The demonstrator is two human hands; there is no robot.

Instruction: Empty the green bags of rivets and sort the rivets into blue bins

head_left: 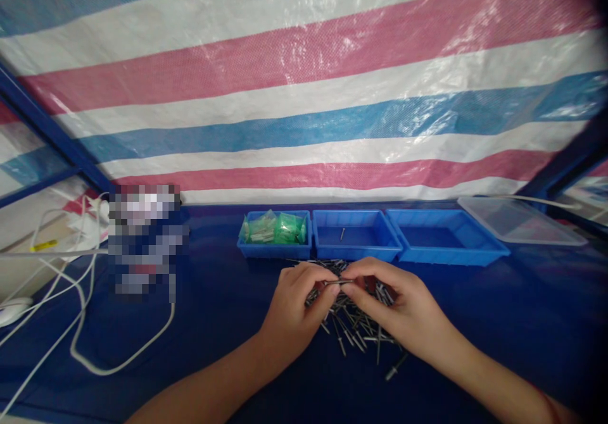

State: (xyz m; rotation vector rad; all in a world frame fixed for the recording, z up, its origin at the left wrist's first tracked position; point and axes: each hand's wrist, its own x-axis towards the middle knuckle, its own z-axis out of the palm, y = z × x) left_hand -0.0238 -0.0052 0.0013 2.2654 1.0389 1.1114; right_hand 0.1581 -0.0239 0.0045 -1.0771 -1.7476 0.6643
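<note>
A thin metal rivet (346,281) is held above the desk (213,335), over the upper part of a loose pile of rivets (349,335); its long axis lies nearly level and runs from left to right, across the person's view, but which end carries the head is too small to tell. The left hand (294,304) pinches it between thumb and forefinger from the left side, and the right hand (408,307) does the same from the right, so that the fingertips of both come almost together. The forearms enter from the two lower corners and slope inward, with both hands' backs turned mostly outward. Just beyond the hands stand three blue bins in a row: the left bin (273,252) with green packets (287,228), the middle bin (358,249) with a single rivet (342,234), and the right bin (449,256), whose near edge slants slightly. To the left, the room on the desk extends as far as a looped white cable (118,370); behind, a striped tarpaulin (304,126) rises at the far edge.
</note>
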